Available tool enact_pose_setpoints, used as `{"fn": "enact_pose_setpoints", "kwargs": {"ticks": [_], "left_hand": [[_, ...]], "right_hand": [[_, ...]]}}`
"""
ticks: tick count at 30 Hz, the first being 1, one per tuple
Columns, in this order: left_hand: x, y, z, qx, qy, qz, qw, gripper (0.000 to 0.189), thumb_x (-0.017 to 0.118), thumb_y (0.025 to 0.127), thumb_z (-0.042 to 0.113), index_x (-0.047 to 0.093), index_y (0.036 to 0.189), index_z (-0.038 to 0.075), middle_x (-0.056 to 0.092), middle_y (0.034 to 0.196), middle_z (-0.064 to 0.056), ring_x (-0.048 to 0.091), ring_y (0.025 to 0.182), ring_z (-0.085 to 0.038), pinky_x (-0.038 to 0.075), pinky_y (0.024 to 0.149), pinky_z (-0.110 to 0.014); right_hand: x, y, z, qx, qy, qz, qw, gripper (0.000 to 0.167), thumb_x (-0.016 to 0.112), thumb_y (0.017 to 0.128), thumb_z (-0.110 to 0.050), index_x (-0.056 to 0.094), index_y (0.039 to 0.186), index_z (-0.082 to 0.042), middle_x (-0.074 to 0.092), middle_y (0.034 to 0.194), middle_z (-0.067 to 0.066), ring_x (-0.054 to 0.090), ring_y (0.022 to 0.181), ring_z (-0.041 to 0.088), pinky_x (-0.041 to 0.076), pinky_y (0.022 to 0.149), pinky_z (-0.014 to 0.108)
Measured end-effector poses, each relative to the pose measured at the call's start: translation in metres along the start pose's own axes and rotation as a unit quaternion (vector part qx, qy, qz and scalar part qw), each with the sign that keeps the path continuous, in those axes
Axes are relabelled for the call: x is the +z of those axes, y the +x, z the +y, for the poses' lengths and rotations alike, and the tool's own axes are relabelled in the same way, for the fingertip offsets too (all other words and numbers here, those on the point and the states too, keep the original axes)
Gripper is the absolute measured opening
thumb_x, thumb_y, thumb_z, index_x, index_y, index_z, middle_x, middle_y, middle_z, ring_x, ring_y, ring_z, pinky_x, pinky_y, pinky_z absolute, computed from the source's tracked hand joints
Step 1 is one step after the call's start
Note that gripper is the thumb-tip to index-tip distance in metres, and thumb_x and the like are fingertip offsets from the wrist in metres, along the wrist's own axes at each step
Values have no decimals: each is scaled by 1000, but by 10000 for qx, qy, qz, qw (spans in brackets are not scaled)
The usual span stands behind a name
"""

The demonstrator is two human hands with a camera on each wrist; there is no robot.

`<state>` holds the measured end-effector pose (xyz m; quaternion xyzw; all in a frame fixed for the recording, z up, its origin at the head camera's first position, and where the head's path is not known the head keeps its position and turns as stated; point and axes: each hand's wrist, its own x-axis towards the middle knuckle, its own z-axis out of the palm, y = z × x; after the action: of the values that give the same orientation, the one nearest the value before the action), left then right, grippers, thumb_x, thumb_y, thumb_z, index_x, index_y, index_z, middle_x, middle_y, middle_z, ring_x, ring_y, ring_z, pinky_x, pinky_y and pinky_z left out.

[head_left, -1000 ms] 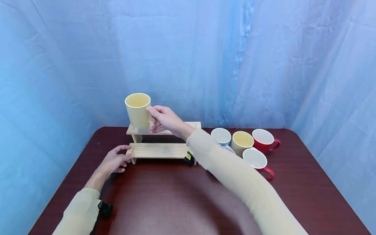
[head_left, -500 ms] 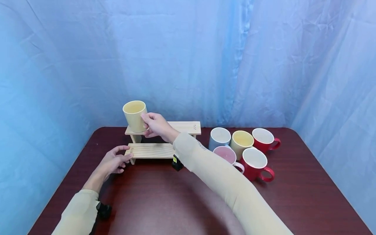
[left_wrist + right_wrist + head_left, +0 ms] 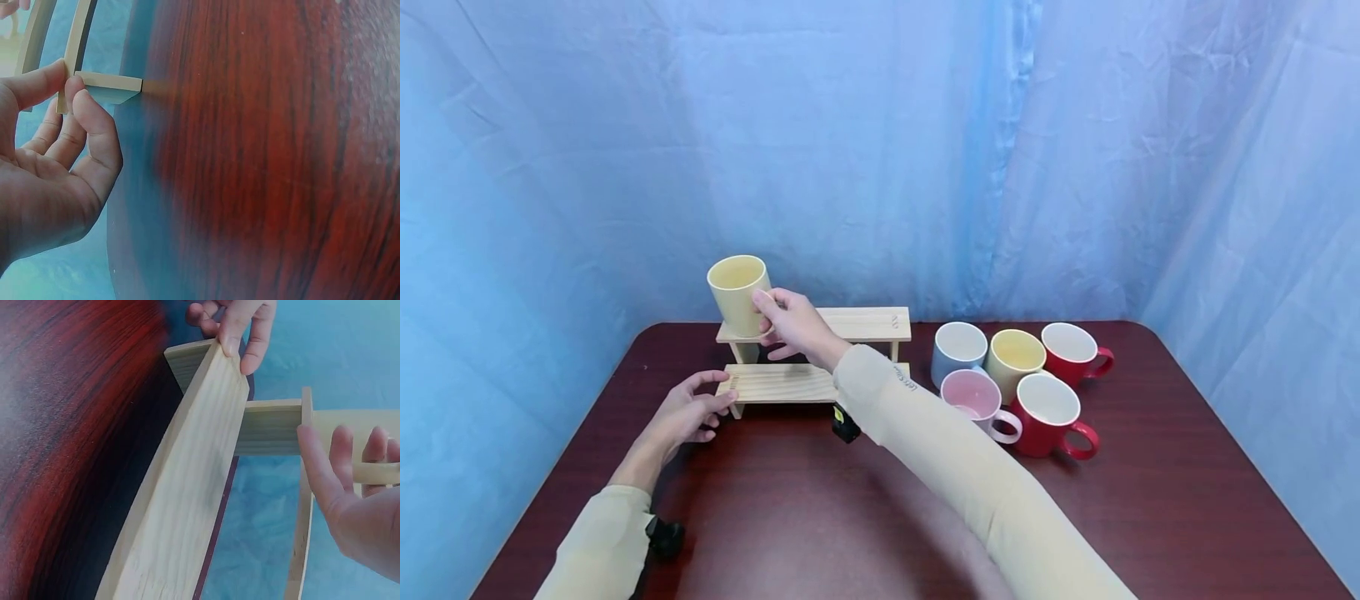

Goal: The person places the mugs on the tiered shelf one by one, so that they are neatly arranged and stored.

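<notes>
A pale yellow mug (image 3: 735, 302) is upright at the left end of the upper board (image 3: 865, 321) of a two-step wooden rack, its base right at the board. My right hand (image 3: 797, 327) grips it by the handle (image 3: 375, 473), which shows in the right wrist view; one finger lies by the upper board's edge. The rack's lower board (image 3: 782, 383) has its left end pinched between the thumb and fingers of my left hand (image 3: 688, 408). In the left wrist view, the left hand (image 3: 59, 150) holds that board end beside a short wooden leg (image 3: 112, 81).
Right of the rack stand a blue mug (image 3: 953, 358), a second yellow mug (image 3: 1006, 375), a pink mug (image 3: 966, 392) and two red ones, the nearer red mug (image 3: 1033, 429) with its handle pointing right. A blue curtain (image 3: 880, 150) hangs behind the dark wooden table (image 3: 820, 517).
The right hand has brought the yellow mug left and down to the upper board. The pink mug, earlier mostly behind the sleeve, now shows. The left hand keeps its hold on the rack.
</notes>
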<state>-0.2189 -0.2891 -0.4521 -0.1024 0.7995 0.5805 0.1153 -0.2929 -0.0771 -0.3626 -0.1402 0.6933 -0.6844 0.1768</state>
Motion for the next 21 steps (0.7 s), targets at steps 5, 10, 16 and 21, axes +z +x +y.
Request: {"fn": "enact_pose_setpoints", "kwargs": {"ticks": [5,10,16,21], "left_hand": [[2,3,0,-3,-27,-1,10000,59,71,97,32,43,145,13,63,92,-8,54,65,-17,53,56,-31],[3,4,2,23,-45,-34,10000,60,71,97,33,43,145,13,63,92,-8,54,65,-17,53,57,-31],[-6,4,4,6,9,-31,10000,60,71,97,32,41,147,13,64,92,-7,54,64,-16,53,56,-30],[-10,4,4,-24,-30,-52,10000,62,70,97,32,40,148,14,63,90,-5,53,63,-15,52,55,-30]], "right_hand": [[-1,-3,-1,18,-222,112,9997,39,50,106,-46,60,113,-8,58,91,7,62,81,26,60,67,49],[-11,-8,-6,214,-784,95,9966,53,54,101,-56,55,132,-14,59,119,14,64,98,30,60,68,50],[-32,-16,-25,215,-1156,-37,9931,64,59,101,-50,43,152,-16,47,149,12,54,128,34,61,70,41],[-59,-29,-41,257,-1226,-222,9919,66,61,100,-46,37,157,-24,41,156,8,45,139,30,60,75,39]]}}
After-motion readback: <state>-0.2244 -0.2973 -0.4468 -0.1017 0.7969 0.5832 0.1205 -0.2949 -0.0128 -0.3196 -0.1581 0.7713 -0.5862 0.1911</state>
